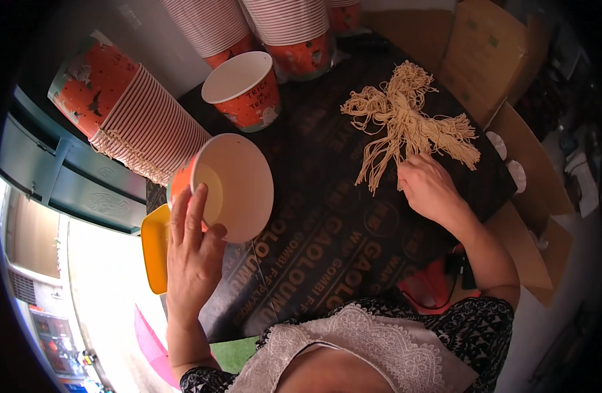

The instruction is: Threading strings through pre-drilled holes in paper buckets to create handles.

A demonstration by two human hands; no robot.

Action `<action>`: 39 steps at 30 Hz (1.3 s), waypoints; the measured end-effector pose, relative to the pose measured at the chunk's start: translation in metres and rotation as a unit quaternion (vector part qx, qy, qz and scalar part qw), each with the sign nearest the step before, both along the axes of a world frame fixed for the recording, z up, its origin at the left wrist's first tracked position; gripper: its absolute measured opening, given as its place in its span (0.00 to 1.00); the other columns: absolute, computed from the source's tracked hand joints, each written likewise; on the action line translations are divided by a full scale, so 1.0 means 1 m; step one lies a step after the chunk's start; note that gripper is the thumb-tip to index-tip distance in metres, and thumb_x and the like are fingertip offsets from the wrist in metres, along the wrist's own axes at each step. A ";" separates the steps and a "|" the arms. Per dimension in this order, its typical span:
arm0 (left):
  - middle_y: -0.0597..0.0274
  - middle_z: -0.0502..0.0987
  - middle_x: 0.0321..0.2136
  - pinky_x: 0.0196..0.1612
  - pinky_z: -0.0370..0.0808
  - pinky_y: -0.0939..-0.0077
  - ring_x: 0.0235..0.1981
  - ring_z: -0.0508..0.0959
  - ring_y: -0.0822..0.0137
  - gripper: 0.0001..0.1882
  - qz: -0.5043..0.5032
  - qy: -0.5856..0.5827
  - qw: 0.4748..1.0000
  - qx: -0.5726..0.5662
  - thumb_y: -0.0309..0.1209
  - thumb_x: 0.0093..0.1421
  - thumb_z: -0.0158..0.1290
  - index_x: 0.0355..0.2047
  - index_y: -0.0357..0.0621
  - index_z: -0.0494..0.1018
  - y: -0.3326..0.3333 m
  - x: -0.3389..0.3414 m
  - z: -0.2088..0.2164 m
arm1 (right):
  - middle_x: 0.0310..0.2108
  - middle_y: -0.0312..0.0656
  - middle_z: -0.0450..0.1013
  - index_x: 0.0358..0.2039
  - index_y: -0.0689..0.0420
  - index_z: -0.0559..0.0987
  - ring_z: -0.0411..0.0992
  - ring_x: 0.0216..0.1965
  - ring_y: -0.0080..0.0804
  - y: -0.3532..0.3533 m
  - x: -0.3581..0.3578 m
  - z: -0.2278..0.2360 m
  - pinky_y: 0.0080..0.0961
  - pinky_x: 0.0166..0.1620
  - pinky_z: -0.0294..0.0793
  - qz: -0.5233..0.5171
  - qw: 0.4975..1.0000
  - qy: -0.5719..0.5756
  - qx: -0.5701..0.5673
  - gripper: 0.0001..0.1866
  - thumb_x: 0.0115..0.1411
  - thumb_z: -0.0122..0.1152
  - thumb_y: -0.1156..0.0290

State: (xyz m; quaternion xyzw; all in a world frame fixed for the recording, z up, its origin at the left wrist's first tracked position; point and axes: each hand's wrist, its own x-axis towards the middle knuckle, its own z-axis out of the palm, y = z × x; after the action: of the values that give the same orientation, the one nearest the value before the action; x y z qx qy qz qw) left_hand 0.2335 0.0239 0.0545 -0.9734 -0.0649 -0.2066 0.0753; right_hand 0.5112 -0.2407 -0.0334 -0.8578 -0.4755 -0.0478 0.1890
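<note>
My left hand (194, 262) grips the near left rim of an orange paper bucket (243, 180), which is tilted so that its white inside shows. On the right of the dark table, my right hand (429, 187) is closed at the near edge of a loose heap of beige cords (406, 114), its fingertips pinching cord ends. How many strands they hold is hidden. A second orange bucket (248, 101) with a Halloween print stands upright just beyond the first one. To the left leans a long nested stack of the same buckets (153, 118), with cord loops hanging along its lower side.
More nested bucket stacks (291, 29) stand at the back. A yellow tray (155, 252) sits at the table's left edge, beside a dark green panel (84, 177). Open cardboard boxes (487, 56) border the right side. The dark printed table (314, 229) lies between my hands.
</note>
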 end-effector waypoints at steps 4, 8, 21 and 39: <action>0.51 0.64 0.60 0.58 0.64 0.47 0.62 0.61 0.39 0.16 0.022 -0.069 0.997 -0.005 0.18 0.47 0.59 0.35 0.43 0.68 0.002 0.002 0.000 | 0.28 0.47 0.70 0.25 0.62 0.72 0.69 0.37 0.47 0.005 -0.002 0.006 0.38 0.42 0.69 -0.003 0.999 -0.017 0.033 0.03 0.53 0.56 0.79; 0.49 0.69 0.56 0.59 0.63 0.47 0.59 0.64 0.38 0.13 0.028 -0.111 0.992 -0.058 0.19 0.49 0.58 0.34 0.42 0.68 0.006 -0.001 -0.002 | 0.32 0.50 0.72 0.29 0.64 0.74 0.70 0.39 0.49 0.002 0.009 0.017 0.39 0.45 0.70 -0.035 0.997 0.012 0.063 0.04 0.58 0.54 0.76; 0.49 0.75 0.48 0.58 0.65 0.51 0.52 0.71 0.41 0.13 0.075 -0.144 0.978 -0.130 0.18 0.49 0.59 0.33 0.38 0.68 0.011 -0.007 -0.024 | 0.29 0.48 0.72 0.24 0.62 0.74 0.71 0.37 0.48 -0.020 0.002 0.009 0.39 0.41 0.70 -0.031 0.996 0.078 -0.025 0.05 0.52 0.61 0.75; 0.45 0.71 0.51 0.53 0.68 0.56 0.51 0.71 0.42 0.20 0.154 -0.167 0.972 -0.058 0.25 0.51 0.63 0.43 0.39 0.69 0.002 -0.005 -0.040 | 0.23 0.40 0.65 0.21 0.56 0.70 0.67 0.29 0.37 0.034 -0.096 -0.026 0.32 0.33 0.69 0.251 0.958 -0.040 0.137 0.07 0.50 0.60 0.73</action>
State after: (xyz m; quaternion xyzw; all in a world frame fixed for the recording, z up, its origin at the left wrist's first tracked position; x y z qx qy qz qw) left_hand 0.2289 0.0262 0.0144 -0.9061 -0.2376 -0.3482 0.0373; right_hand 0.4153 -0.2062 -0.0598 -0.6744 -0.6713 -0.0974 0.2916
